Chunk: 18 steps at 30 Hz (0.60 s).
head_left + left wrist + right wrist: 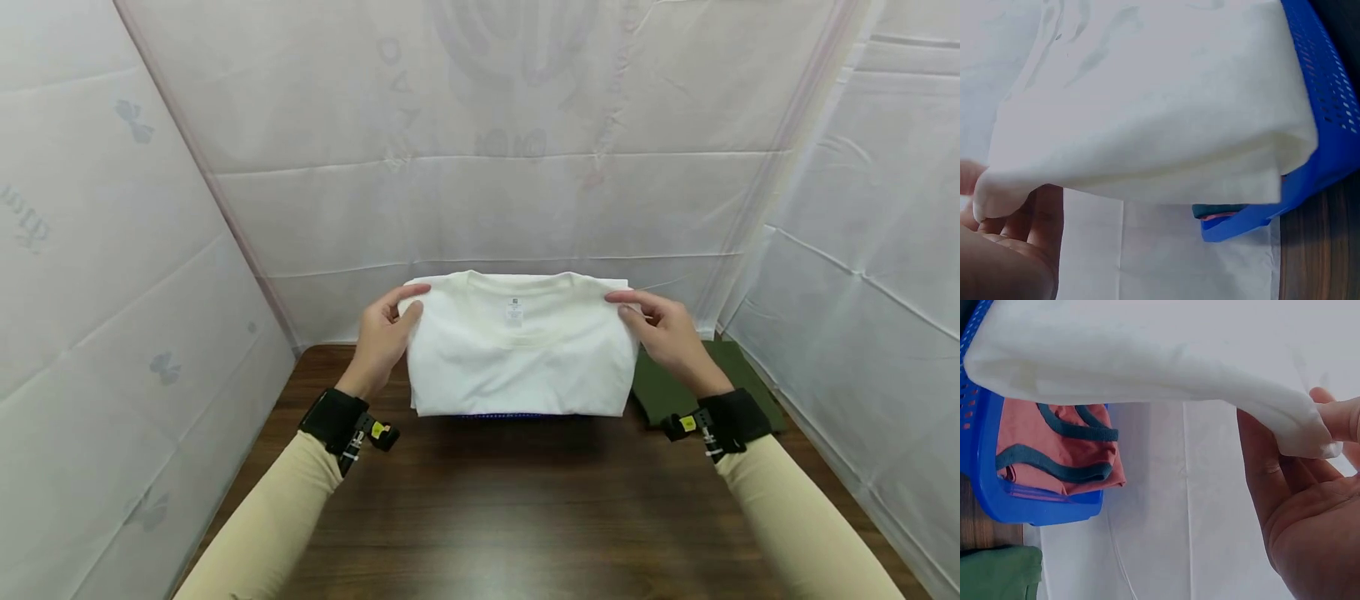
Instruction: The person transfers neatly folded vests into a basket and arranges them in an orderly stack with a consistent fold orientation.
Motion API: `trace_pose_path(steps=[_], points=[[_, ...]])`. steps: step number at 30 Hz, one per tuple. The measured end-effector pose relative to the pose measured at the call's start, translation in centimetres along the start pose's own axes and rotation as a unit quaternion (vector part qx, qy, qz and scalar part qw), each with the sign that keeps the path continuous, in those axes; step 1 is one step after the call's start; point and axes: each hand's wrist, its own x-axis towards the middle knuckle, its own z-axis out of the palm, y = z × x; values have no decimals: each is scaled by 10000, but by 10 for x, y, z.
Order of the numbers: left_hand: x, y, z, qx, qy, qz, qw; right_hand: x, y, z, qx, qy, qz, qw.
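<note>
A folded white T-shirt (517, 367), collar and neck label facing up, is held between both hands in the head view. My left hand (386, 333) pinches its left upper corner between thumb and fingers. The opposite corner is gripped the same way by my right hand (667, 329). Behind and under the shirt stands a blue plastic basket (1335, 119), mostly hidden from the head camera. Inside it lies a pink garment with dark teal trim (1063, 447), seen in the right wrist view below the shirt's hanging edge.
A folded dark green cloth (667, 392) lies on the brown wooden table (480, 508), to the right of the basket. White sheeting (480, 208) closes off the back and both sides. Each wrist wears a black strap with a small camera.
</note>
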Motion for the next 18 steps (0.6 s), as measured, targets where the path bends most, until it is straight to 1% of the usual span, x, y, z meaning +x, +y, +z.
trace_pose_path(steps=[5, 8, 10, 14, 18], points=[[8, -1, 4, -22, -381, 30, 9993, 14, 25, 0, 58, -107, 146, 9998], [12, -2, 7, -102, -601, -37, 9981, 20, 31, 0, 106, -226, 165, 9996], [15, -3, 8, -11, -731, -32, 9973, 24, 34, 0, 169, -281, 184, 9993], [21, -6, 13, 573, -832, 78, 9949, 30, 37, 2, 319, -380, 136, 9987], [27, -9, 18, 1254, -846, 201, 9883, 34, 41, 3, 297, -418, 179, 9985]])
